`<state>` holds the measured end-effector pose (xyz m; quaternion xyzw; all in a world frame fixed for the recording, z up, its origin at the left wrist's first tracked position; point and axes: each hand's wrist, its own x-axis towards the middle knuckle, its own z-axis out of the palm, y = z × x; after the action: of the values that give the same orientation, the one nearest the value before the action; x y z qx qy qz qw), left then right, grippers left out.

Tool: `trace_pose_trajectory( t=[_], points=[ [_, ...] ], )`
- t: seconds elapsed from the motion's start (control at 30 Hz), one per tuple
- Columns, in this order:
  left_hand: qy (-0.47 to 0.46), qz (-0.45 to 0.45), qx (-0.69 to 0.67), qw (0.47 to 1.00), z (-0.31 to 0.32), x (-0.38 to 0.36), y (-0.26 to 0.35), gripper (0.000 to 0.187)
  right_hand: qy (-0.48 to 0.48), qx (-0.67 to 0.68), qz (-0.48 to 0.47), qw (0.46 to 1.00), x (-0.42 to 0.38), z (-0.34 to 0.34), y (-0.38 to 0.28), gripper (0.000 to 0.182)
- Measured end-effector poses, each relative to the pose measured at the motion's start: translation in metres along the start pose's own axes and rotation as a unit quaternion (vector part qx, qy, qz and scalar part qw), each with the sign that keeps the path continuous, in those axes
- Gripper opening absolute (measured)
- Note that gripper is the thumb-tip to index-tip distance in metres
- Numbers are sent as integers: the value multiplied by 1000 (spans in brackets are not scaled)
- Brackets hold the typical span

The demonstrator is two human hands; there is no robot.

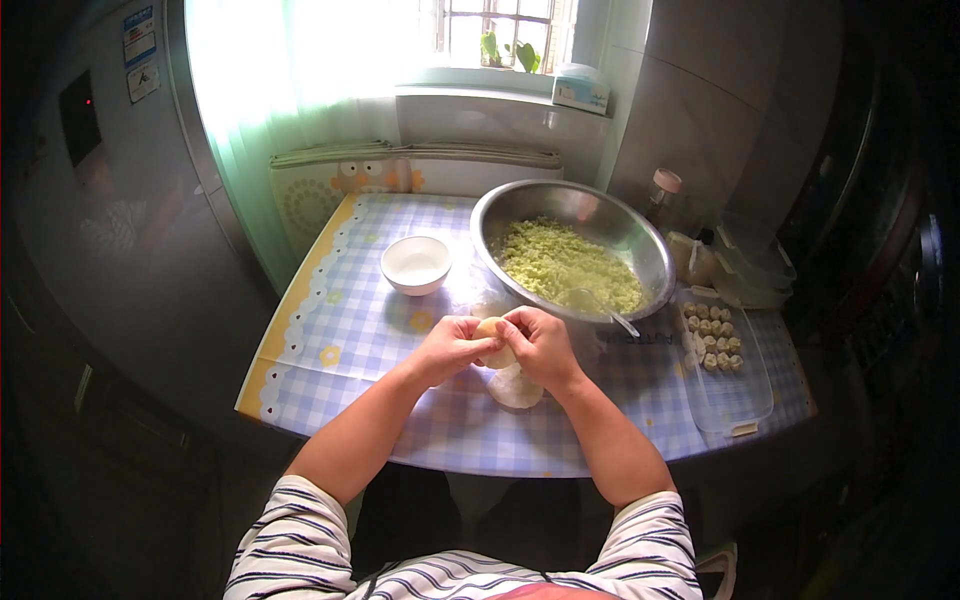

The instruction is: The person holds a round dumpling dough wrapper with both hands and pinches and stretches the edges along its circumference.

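My left hand [450, 348] and my right hand [540, 350] meet over the table, both closed on a pale dumpling wrapper [499, 357]. Thumbs and fingertips pinch its edge; whether there is filling inside is hidden. Just below the hands, a small pile of round dough wrappers [516, 389] lies on the checked tablecloth. Beyond them stands a large steel bowl [483, 222] holding chopped green filling [565, 262], with a metal spoon [624, 323] leaning in it. To the right, several finished dumplings [716, 335] sit in rows in a clear plastic container [735, 400].
A white bowl [416, 264] stands left of the steel bowl. Behind the container are stacked clear boxes [752, 262] and a jar with a pink lid [665, 186]. The table's near edge [480, 468] runs under my forearms. A tissue box [581, 90] rests on the windowsill.
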<state>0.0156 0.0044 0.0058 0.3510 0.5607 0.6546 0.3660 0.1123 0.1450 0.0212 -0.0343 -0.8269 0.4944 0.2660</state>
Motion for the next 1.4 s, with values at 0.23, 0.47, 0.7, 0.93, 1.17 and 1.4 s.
trace_pose_trajectory(
  t=[0.23, 0.47, 0.7, 0.93, 1.17, 1.4],
  points=[
    [5, -2, -4, 1000, -1, 0, -2, 26, -14, -21, -2, 1000, 0, -2, -4, 12],
    [3, 3, -4, 1000, -1, 1, -2, 26, -6, -1, 1, 1000, 0, -1, 0, 14],
    [-9, -10, -5, 1000, -4, 1, -3, 27, -18, -22, -12, 1000, 0, -2, 0, 13],
    [0, 14, -39, 999, 0, 1, -2, 28, -5, -30, -3, 1000, -1, -3, -4, 15],
    [-1, 14, -48, 999, -1, 0, -1, 29, 0, 7, 13, 1000, -1, -1, -3, 16],
    [-8, 13, -46, 999, -1, 1, -2, 28, -1, -4, -11, 1000, 0, -1, -2, 14]
  ],
)
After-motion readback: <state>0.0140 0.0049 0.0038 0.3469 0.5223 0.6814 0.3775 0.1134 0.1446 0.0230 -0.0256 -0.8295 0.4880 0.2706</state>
